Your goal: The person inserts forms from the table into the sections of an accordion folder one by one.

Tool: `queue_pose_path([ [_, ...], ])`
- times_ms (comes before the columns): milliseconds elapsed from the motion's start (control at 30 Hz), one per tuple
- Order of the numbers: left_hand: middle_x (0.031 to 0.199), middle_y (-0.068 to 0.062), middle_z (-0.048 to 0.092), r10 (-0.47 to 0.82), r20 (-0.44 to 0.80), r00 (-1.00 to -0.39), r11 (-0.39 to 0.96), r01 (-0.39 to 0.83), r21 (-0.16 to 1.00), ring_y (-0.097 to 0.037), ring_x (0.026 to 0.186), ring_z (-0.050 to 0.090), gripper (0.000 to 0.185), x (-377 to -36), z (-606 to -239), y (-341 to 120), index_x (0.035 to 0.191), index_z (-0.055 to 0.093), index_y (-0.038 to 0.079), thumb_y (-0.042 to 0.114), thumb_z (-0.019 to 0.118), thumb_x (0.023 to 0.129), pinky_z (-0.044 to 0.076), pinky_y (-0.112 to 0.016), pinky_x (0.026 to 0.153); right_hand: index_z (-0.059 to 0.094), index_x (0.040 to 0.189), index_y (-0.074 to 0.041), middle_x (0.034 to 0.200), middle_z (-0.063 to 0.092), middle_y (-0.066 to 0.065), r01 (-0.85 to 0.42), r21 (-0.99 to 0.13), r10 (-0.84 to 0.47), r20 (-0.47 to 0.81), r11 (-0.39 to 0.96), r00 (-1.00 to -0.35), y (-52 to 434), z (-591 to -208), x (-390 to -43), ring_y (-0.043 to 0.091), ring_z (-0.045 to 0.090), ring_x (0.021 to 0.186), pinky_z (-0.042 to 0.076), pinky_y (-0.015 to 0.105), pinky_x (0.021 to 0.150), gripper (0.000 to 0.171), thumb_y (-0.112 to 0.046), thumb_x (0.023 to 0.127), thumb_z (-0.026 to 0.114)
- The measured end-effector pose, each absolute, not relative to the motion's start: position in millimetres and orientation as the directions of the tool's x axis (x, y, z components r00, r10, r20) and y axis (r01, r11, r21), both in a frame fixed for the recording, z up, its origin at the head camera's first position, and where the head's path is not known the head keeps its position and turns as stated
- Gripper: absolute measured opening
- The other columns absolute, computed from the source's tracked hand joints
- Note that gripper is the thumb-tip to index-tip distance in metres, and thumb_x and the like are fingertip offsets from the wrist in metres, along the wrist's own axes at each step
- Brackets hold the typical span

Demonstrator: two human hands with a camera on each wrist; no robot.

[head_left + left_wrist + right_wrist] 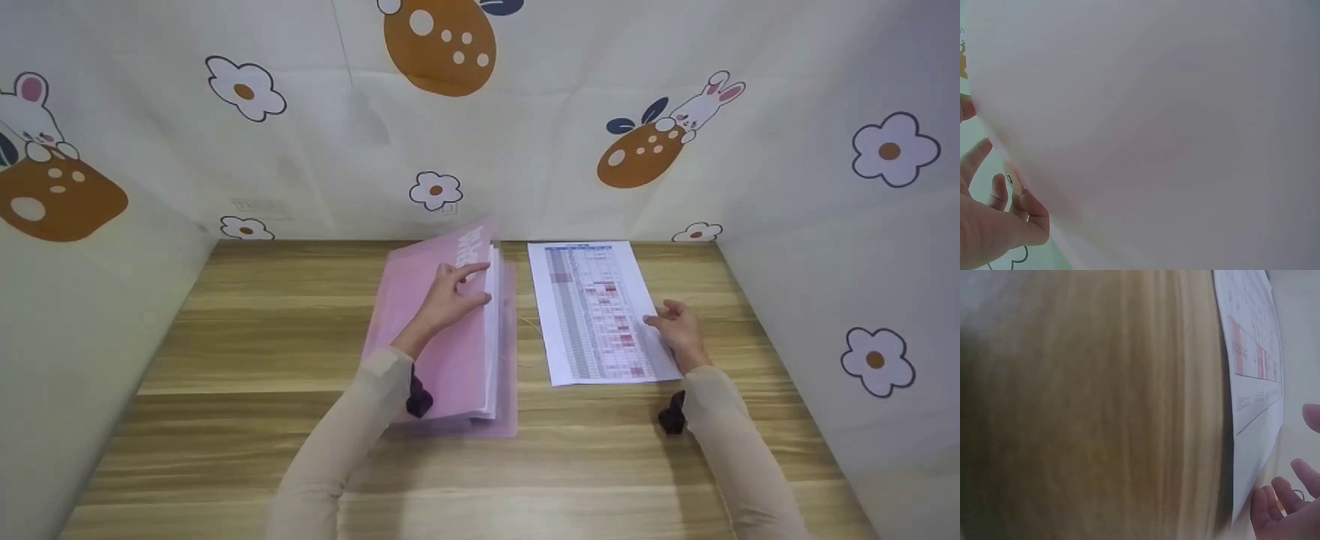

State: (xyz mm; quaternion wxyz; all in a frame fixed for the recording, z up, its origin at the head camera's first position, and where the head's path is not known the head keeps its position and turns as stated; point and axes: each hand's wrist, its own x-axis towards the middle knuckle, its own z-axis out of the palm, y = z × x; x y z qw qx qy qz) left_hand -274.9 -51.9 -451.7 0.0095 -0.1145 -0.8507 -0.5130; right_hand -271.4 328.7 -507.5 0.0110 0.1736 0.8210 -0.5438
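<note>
We hold the pink display folder open on the worktop with our left hand, fingers curled over the edge of its raised front leaves; keeping that hold firm stops them flopping shut. Our right hand rests loose-fingered on the right edge of the printed table sheet, just beside the folder; pinching a corner would lift it cleanly. The worktop is pale wood grain, walled by cartoon rabbit-and-flower cloth.
</note>
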Motion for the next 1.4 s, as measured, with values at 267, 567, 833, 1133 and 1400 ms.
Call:
queue_pose_path([
  [267, 0.091, -0.010, 0.035, 0.188, 0.141, -0.972, 0.443, 0.212, 0.871, -0.022, 0.082, 0.035, 0.050, -275, -453, -53, 0.119, 0.057, 0.018, 0.017, 0.068, 0.071, 0.032, -0.032, 0.068, 0.025, 0.132, 0.012, 0.131, 0.028, 0.031, 0.269, -0.797, 0.235, -0.165, 0.540, -0.958, 327, -510, -273, 0.039, 0.027, 0.121, 0.024, 0.041, 0.096, 0.071, -0.006, 0.076, 0.065],
  [567, 0.091, -0.011, 0.037, 0.197, 0.163, -0.967, 0.459, 0.238, 0.856, -0.022, 0.084, 0.036, 0.049, -275, -453, -53, 0.119, 0.057, 0.016, 0.017, 0.068, 0.071, 0.033, -0.032, 0.069, 0.017, 0.137, 0.005, 0.131, 0.026, 0.030, 0.278, -0.678, 0.191, -0.201, 0.680, -0.961, 319, -508, -272, 0.042, 0.026, 0.118, 0.020, 0.046, 0.096, 0.084, -0.010, 0.072, 0.068],
  [833, 0.090, -0.010, 0.036, 0.192, 0.154, -0.969, 0.462, 0.228, 0.857, -0.022, 0.084, 0.036, 0.049, -275, -452, -52, 0.119, 0.057, 0.016, 0.016, 0.068, 0.071, 0.033, -0.032, 0.069, 0.013, 0.139, 0.001, 0.129, 0.025, 0.029, 0.283, -0.700, 0.173, -0.226, 0.655, -0.959, 318, -512, -274, 0.040, 0.032, 0.113, 0.025, 0.046, 0.094, 0.086, -0.003, 0.071, 0.066],
  [1133, 0.089, -0.009, 0.035, 0.180, 0.149, -0.972, 0.451, 0.216, 0.866, -0.021, 0.082, 0.036, 0.049, -274, -452, -52, 0.118, 0.058, 0.016, 0.016, 0.069, 0.070, 0.033, -0.031, 0.067, 0.023, 0.136, 0.001, 0.130, 0.024, 0.031, 0.187, -0.709, 0.068, -0.193, 0.680, -0.979, 320, -511, -275, 0.042, 0.028, 0.115, 0.021, 0.048, 0.095, 0.076, 0.001, 0.070, 0.062],
  [1400, 0.089, -0.009, 0.035, 0.193, 0.152, -0.969, 0.443, 0.225, 0.868, -0.021, 0.083, 0.035, 0.049, -273, -451, -53, 0.119, 0.057, 0.017, 0.016, 0.067, 0.071, 0.033, -0.031, 0.067, 0.028, 0.133, 0.004, 0.131, 0.029, 0.027, 0.220, -0.754, 0.018, -0.267, 0.619, -0.964, 324, -503, -272, 0.037, 0.033, 0.113, 0.024, 0.044, 0.094, 0.066, -0.006, 0.075, 0.058],
])
